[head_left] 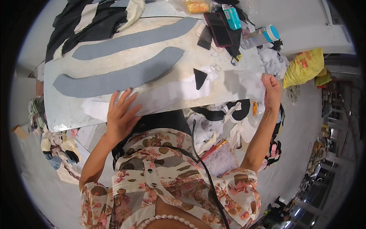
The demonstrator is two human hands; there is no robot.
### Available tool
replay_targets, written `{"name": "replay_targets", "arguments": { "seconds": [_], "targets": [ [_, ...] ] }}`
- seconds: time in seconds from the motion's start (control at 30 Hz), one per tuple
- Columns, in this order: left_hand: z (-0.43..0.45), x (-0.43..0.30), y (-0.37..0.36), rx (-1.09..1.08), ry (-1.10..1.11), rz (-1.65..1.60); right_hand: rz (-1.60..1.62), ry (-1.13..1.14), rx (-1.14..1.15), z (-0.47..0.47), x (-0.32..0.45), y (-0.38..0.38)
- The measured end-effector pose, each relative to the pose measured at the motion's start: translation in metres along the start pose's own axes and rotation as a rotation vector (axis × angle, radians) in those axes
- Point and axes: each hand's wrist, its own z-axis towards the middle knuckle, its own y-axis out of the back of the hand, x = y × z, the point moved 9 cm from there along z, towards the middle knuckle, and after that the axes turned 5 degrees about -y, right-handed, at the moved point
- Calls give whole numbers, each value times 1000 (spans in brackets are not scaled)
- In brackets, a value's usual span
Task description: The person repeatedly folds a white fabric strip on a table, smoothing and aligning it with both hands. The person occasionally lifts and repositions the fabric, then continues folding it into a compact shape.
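My right hand pinches the edge of a thin white sheet between thumb and fingers, past the table's right edge. The sheet looks translucent and may be cloth or paper. My left hand is spread near the front edge, slightly blurred, over the white cloth strip; I cannot tell whether it presses on it. Just beyond those fingers lies a curved grey fabric piece, and a second grey piece of similar shape lies farther back. A small black fabric triangle rests on white cloth.
On the pale tabletop, dark fabric fills the far left. A phone, a teal box and a clear bottle crowd the far right. Scraps lie below the front edge; a yellow sack stands right.
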Motion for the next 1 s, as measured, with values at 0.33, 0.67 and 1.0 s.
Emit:
{"name": "replay_targets", "arguments": {
  "seconds": [0.33, 0.67, 1.0],
  "targets": [
    [95, -30, -2, -492, 287, -684, 128, 132, 409, -56, 67, -158],
    [116, 20, -24, -406, 571, -1226, 174, 38, 643, -100, 55, -240],
    [79, 96, 9, -777, 638, -1652, -114, -204, 811, -124, -5, -236]
  ]
}}
